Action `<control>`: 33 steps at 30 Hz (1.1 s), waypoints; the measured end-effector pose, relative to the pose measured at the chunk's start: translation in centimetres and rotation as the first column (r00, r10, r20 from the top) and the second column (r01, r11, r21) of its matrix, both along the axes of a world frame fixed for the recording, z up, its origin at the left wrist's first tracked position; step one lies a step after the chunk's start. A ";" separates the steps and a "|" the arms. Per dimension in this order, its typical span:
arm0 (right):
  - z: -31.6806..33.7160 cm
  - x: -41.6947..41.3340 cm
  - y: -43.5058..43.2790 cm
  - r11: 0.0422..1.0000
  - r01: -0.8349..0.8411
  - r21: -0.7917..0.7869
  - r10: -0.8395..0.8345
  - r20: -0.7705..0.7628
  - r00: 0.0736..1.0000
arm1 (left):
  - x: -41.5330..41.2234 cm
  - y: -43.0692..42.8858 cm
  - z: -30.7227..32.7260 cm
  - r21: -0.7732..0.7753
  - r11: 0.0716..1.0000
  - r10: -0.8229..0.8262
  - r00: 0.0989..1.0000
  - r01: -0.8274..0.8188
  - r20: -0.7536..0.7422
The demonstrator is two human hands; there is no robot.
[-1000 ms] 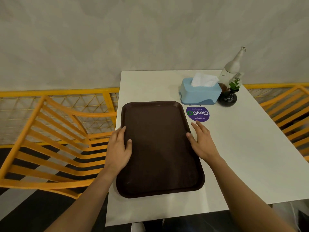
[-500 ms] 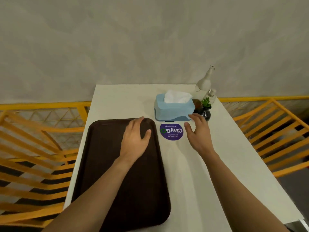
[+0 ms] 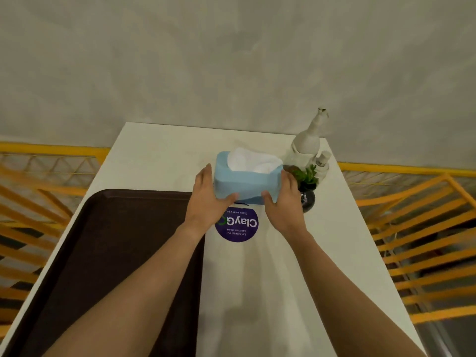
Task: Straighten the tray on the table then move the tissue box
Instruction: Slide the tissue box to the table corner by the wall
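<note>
A dark brown tray [image 3: 108, 248] lies along the left side of the white table [image 3: 283, 279], its long edges parallel to the table's edge. The light blue tissue box [image 3: 246, 184], with a white tissue sticking out of its top, stands past the tray near the table's far end. My left hand [image 3: 207, 202] grips the box's left end and my right hand [image 3: 284, 202] grips its right end, thumbs on the near face. My left forearm crosses over the tray's right edge.
A round purple sticker [image 3: 237, 225] is on the table just in front of the box. Right of the box stand a small plant in a black pot [image 3: 306, 191] and a pale bottle [image 3: 307, 143]. Yellow chairs [image 3: 425, 240] flank the table; a grey wall rises behind.
Both hands left the tray and moved forward onto the tissue box, closing on its two ends. The view has shifted forward and right; the tray now lies at the table's left.
</note>
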State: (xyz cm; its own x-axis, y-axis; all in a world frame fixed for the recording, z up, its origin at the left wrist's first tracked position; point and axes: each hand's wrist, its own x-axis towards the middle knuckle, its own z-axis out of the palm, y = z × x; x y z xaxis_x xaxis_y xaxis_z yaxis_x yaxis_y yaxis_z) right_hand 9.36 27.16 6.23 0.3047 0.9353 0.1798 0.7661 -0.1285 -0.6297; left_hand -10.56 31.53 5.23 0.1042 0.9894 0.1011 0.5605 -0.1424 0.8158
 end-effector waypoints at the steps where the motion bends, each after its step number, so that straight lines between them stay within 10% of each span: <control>1: -0.2 0.0 0.1 1.000 0.000 0.011 0.000 0.011 1.000 | 0.2 0.4 -0.1 0.001 1.000 0.000 1.000 0.000 -0.004; 11: -1.9 -0.7 0.3 1.000 0.027 -0.016 -0.025 0.097 0.995 | 1.2 1.7 -1.0 0.005 1.000 -0.030 0.999 0.030 -0.010; 33: -2.9 -1.9 6.3 1.000 -0.004 -0.024 -0.002 -0.225 0.974 | -3.8 6.6 -0.8 -0.010 0.998 0.062 0.995 -0.063 -0.079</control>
State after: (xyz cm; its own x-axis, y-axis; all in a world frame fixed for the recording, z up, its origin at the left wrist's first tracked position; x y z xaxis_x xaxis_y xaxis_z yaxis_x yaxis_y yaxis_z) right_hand 7.42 33.49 3.34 0.3339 0.9388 0.0845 0.6052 -0.1448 -0.7828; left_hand -14.35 38.13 4.42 0.0488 0.9954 0.0828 0.6303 -0.0950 0.7705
